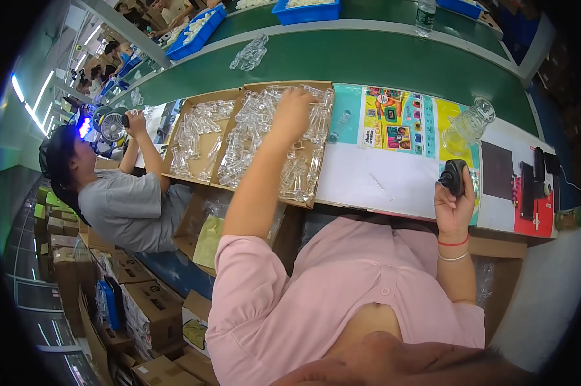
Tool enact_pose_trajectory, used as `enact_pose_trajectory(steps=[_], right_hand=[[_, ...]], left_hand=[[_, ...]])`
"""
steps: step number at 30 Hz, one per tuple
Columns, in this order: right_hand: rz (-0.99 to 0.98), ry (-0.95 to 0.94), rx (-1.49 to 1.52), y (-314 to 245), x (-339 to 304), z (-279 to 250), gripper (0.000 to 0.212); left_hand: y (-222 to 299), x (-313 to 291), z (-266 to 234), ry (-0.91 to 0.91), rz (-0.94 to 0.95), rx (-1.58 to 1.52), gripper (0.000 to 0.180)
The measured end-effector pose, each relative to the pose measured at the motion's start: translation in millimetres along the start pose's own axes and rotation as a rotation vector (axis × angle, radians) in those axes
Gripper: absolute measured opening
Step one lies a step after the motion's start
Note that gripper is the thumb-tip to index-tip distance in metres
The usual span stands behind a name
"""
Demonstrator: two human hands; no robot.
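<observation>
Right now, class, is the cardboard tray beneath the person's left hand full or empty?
Largely full: clear pieces crowd the cardboard tray, with small brown patches showing between them.

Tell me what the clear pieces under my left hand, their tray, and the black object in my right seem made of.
Clear pieces: glass or clear plastic, glossy, transparent with bright highlights. Tray: apparently cardboard, matte brown walls. Black object: probably plastic, smooth with slight sheen.
</observation>
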State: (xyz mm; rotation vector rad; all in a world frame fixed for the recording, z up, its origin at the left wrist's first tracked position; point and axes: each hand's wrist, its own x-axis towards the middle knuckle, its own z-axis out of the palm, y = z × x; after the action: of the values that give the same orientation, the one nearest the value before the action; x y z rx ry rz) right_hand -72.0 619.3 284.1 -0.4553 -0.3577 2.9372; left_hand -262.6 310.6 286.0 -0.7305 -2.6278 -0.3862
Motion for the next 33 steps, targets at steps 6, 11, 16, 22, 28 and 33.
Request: enact_pose_trajectory(steps=[6,11,16,22,28,33], right_hand=[[0.017,-0.001,-0.016,2.8,-3.1,4.2,0.019],[-0.004,0.004,-0.015,0.7,-7.0,5.1,0.020],[0.009,-0.027,-0.019,-4.3,-12.5,5.4,0.022],[0.007,-0.020,-0.060,-1.3,-22.4,15.7,0.021],[-0.146,-0.055,-0.177,5.5,-35.0,35.6,0.024],[-0.483,-0.091,-0.486,10.6,-57.5,51.6,0.032]], left_hand=[[-43.0,-25.0,2.3,-0.283,0.117,0.015,0.030],[-19.0,-26.1,-23.3,0.029,0.009,-0.025,0.025],[41.1,-40.9,-58.2,0.288,-0.263,-0.542,0.016],[111.2,-84.8,-50.3,-0.197,-0.517,-1.469,0.020],[159.9,-103.0,-47.2,-0.212,-0.531,-1.746,0.026],[174.2,-110.8,-48.0,0.056,-0.086,-1.280,0.037]])
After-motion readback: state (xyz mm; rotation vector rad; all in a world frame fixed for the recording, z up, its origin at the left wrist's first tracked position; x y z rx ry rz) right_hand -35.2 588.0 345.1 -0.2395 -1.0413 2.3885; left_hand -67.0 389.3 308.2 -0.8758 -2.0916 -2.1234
